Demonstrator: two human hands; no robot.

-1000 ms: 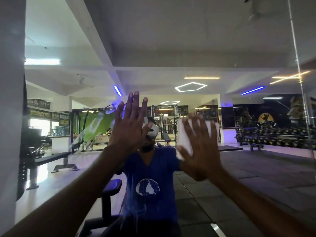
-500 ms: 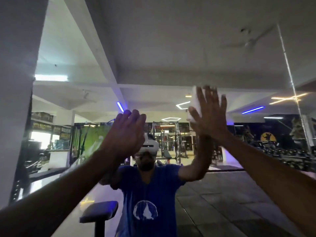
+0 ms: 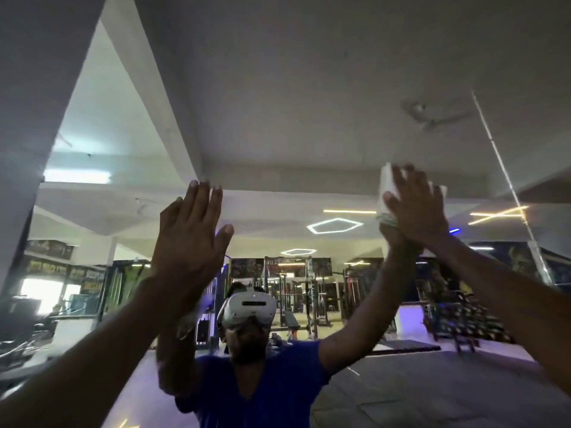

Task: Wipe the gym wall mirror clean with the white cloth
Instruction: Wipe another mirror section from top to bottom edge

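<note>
White cloth (image 3: 386, 193) folded flat under the spread right hand (image 3: 414, 208) pressing the mirror (image 3: 309, 118)

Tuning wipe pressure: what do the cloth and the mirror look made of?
Cloth: white and matte, probably soft woven or microfibre fabric; it lies folded flat under the right hand. The weave is too blurred to tell.
Mirror: glossy glass by the look, giving a sharp reflection of the gym and the person.

The right hand (image 3: 415, 208) covers most of the white cloth (image 3: 386, 188); only its top and left edges show. Both forearms run off the frame's bottom corners.
</note>
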